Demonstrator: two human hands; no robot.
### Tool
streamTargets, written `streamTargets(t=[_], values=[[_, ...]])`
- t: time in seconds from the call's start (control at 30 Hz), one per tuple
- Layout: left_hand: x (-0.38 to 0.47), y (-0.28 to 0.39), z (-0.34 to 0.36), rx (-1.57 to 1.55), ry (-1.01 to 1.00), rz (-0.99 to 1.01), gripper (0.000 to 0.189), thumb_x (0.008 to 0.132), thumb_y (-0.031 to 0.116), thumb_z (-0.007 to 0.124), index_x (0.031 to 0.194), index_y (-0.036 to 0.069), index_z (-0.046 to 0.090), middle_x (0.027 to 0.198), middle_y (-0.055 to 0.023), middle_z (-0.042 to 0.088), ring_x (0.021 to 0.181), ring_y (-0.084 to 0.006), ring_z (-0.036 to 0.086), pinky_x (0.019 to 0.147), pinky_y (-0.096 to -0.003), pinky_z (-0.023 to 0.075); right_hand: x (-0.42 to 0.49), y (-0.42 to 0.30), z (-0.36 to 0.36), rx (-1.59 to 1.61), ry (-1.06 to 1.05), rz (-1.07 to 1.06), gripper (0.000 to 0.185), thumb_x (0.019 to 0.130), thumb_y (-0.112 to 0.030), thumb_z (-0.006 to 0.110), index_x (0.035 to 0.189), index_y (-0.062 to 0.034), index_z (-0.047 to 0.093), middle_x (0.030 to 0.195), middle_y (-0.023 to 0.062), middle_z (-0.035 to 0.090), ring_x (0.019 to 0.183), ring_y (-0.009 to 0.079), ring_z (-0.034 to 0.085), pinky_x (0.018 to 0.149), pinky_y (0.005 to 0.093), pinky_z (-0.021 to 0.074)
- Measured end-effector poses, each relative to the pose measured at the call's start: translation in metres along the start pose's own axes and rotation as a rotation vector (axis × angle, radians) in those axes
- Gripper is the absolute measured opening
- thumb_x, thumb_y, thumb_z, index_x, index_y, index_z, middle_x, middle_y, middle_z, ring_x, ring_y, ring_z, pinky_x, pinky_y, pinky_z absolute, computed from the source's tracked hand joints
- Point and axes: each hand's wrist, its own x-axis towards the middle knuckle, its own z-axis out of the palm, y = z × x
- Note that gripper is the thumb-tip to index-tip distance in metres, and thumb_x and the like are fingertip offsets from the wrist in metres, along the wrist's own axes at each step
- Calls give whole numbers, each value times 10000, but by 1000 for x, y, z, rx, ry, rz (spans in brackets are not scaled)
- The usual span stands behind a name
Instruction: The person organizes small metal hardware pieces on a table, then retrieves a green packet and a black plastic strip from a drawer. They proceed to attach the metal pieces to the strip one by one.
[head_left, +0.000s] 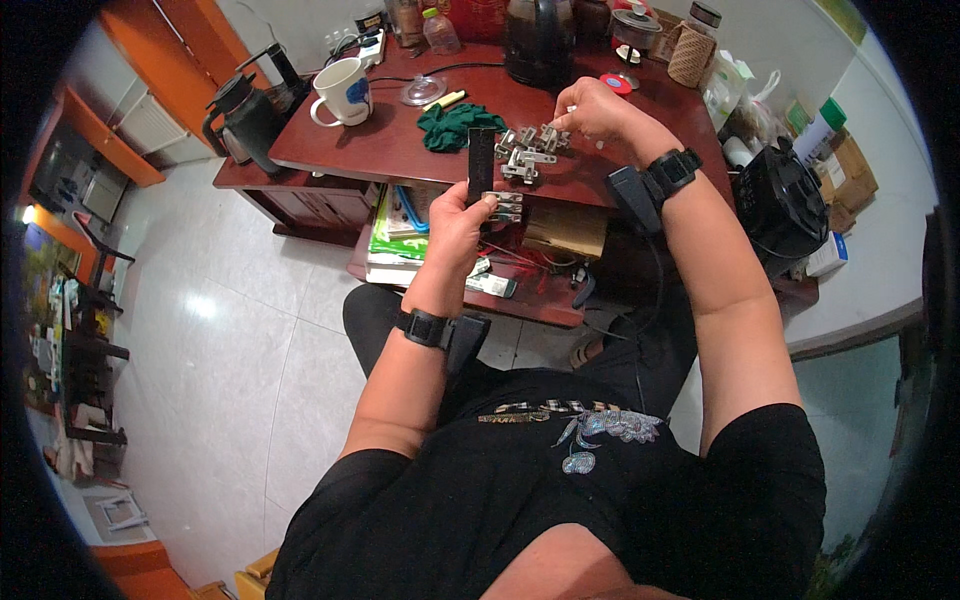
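Observation:
My left hand (459, 223) holds a flat black strip (481, 161) upright at the table's front edge. Several small metal clips (507, 207) sit in a row at its lower end, under my thumb. Just beyond, a loose pile of metal clips (525, 156) lies on the dark red wooden table (420, 166). My right hand (592, 109) reaches over the far right of this pile, its fingertips at one clip (553, 136). Whether they grip that clip is not clear. A crumpled dark green cloth (459, 126) lies left of the pile.
A white mug (343, 91), a clear lid (424, 90) and a yellow marker (444, 101) are on the table. An electric kettle (538, 41) stands behind. Below, a shelf (525, 306) holds papers and a cardboard box (564, 231). A black appliance (784, 199) stands at the right.

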Motion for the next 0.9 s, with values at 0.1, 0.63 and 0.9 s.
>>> streamTargets(t=[0.1,0.63,0.9], values=[[3,2,4,3,-8,26,226,831,-25,542,1050,-40,597,877,-62,633,738,-115,598,671,-252,499,4,-3,1,14,-72,36,196,724,-160,703,828,3,667,724,131,637,600,227,622,482,355,529],[11,-4,13,-16,-20,54,139,820,-24,547,947,-14,603,851,-38,630,711,-92,578,650,-241,487,5,-5,12,-28,-215,50,212,760,-170,642,853,19,655,605,74,583,494,147,550,412,292,437],[4,2,0,-56,58,84,124,847,-34,510,944,-18,586,856,-55,628,723,-125,600,683,-276,518,-32,-4,18,286,250,43,304,774,-288,684,844,7,658,649,99,620,504,182,584,457,326,483]])
